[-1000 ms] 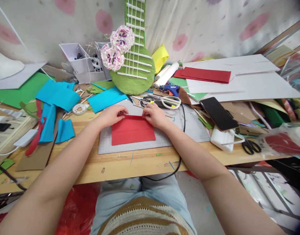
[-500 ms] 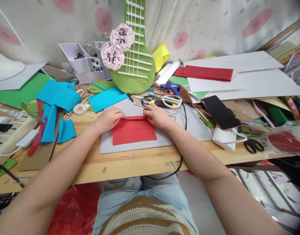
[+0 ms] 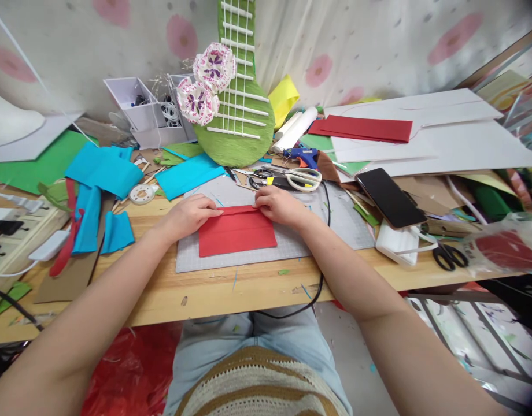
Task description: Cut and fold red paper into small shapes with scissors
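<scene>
A red sheet of crepe-like paper (image 3: 237, 234) lies flat on a grey cutting mat (image 3: 287, 245), with a narrow fold along its far edge. My left hand (image 3: 194, 215) pinches the left end of that fold, fingers pressed together. At the fold's right end, my right hand (image 3: 277, 205) is closed on the paper with thumb and fingers. Just beyond my right hand lie white-handled scissors (image 3: 304, 180). Folded blue paper (image 3: 190, 176) rests past my left hand.
A green guitar-shaped piece (image 3: 235, 127) with paper flowers (image 3: 214, 67) stands at the back. Behind the mat lies a blue glue gun (image 3: 301, 156). To the right are a phone (image 3: 391, 197) and black-handled scissors (image 3: 450, 257). A black cable (image 3: 328, 211) crosses the mat.
My left hand has shifted slightly left and toward me along the fold. The folded strip at the far edge now looks a little lifted. My right hand has barely moved.
</scene>
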